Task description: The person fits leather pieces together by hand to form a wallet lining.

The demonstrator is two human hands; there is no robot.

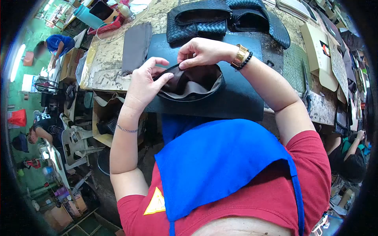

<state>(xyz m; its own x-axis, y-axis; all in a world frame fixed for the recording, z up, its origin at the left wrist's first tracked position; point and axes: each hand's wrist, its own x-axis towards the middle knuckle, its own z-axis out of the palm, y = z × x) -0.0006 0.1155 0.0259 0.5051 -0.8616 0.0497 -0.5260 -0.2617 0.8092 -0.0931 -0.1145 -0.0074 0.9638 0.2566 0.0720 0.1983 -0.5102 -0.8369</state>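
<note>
A black pouch with a grey-brown lining lies in front of me, its mouth held wide. My left hand grips the left side of the rim, the thumb on the inside and the fingers curled outside. At the far left part of the same rim, my right hand pinches the edge between thumb and fingertips. The pouch rests over a dark board at the table's near edge; its underside is hidden.
Several black woven bags lie at the back. Folded grey cloth sits left, scissors and a cardboard piece right. A red basket and blue bottle stand far left. Other people are around.
</note>
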